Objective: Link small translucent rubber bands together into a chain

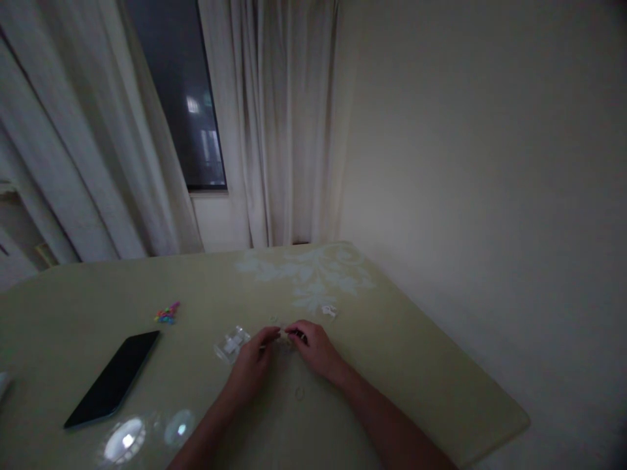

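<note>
My left hand (255,356) and my right hand (314,346) meet near the middle of the table, fingertips almost touching. Both are closed in a pinch around something small and pale that is too tiny and dim to name. Just beneath the fingers lie faint clear pieces (284,347), partly hidden. Left of my left hand rests a clear plastic piece with white parts (232,344). A small white item on clear plastic (329,310) lies beyond my right hand. One thin clear ring (299,393) lies between my forearms.
A black tablet-like slab (115,378) lies on the left of the table (401,391). Behind it sits a little heap of bright coloured pieces (168,313). Light reflections show at the lower left. Curtains (289,130) and a wall (480,163) bound the table.
</note>
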`<control>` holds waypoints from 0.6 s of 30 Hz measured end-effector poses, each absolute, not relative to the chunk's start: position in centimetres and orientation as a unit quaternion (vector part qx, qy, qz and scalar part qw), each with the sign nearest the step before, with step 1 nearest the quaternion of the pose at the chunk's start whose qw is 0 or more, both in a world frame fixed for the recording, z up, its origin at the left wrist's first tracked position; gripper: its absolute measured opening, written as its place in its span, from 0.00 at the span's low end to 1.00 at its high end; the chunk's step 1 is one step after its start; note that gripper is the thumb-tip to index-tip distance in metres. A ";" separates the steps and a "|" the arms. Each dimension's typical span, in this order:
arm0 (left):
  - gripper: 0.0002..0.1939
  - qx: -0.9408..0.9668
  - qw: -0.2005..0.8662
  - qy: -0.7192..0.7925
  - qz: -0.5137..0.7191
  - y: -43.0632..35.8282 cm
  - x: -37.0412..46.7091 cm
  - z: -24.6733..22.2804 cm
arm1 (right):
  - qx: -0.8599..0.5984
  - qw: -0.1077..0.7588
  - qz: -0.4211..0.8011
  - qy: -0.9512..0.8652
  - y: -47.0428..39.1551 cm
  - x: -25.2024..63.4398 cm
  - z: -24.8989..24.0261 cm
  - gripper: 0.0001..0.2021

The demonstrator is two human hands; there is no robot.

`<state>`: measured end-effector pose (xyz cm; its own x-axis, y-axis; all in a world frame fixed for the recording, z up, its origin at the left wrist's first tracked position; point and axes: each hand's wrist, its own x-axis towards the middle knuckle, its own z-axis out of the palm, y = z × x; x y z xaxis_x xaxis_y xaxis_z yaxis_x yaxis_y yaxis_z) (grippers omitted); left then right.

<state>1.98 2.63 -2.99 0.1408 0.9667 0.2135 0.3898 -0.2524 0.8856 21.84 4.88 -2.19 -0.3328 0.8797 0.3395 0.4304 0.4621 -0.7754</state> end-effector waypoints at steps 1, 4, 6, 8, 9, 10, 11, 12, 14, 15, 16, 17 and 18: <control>0.18 0.671 0.353 0.506 0.410 2.6 1.6 -2.8 | -0.433 0.378 0.297 -0.763 4.8 22.0 -2.0 0.11; 0.20 0.688 0.361 0.514 0.362 2.0 0.0 -2.1 | -0.437 0.334 0.310 -0.775 4.4 22.8 -1.2 0.15; 0.26 0.717 0.355 0.510 0.315 1.4 -1.0 -1.6 | -0.429 0.295 0.308 -0.796 4.2 23.3 -0.9 0.28; 0.38 0.749 0.358 0.491 0.262 0.9 -1.7 -1.2 | -0.418 0.258 0.303 -0.817 3.9 23.6 -0.9 0.41; 0.43 0.759 0.362 0.483 0.245 0.7 -1.8 -1.2 | -0.413 0.244 0.300 -0.825 3.8 23.6 -0.9 0.44; 0.45 0.764 0.367 0.476 0.236 0.6 -1.7 -1.2 | -0.411 0.236 0.298 -0.829 3.8 23.5 -0.9 0.43; 0.44 0.764 0.370 0.471 0.238 0.7 -1.5 -1.3 | -0.412 0.234 0.295 -0.830 3.7 23.3 -1.0 0.39; 0.42 0.762 0.369 0.469 0.249 0.8 -1.1 -1.6 | -0.415 0.235 0.291 -0.829 3.6 23.1 -1.1 0.33; 0.34 0.754 0.353 0.474 0.285 1.2 -0.2 -2.1 | -0.427 0.241 0.282 -0.825 3.5 22.3 -1.2 0.20; 0.31 0.749 0.342 0.480 0.303 1.5 0.3 -2.4 | -0.435 0.244 0.276 -0.821 3.4 21.9 -1.2 0.16; 0.29 0.744 0.334 0.483 0.320 1.7 0.8 -2.7 | -0.443 0.246 0.269 -0.819 3.3 21.5 -1.2 0.13; 0.27 0.739 0.326 0.485 0.334 1.9 1.2 -2.9 | -0.451 0.247 0.261 -0.817 3.3 21.1 -1.2 0.11; 0.24 0.737 0.320 0.486 0.344 2.0 1.5 -3.1 | -0.458 0.247 0.253 -0.816 3.3 20.8 -1.3 0.10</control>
<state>1.50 2.04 -3.10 0.2902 0.9367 0.1961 0.4967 -0.3226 0.8057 20.80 3.30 -1.28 -0.4586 0.8719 0.1718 0.6215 0.4528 -0.6393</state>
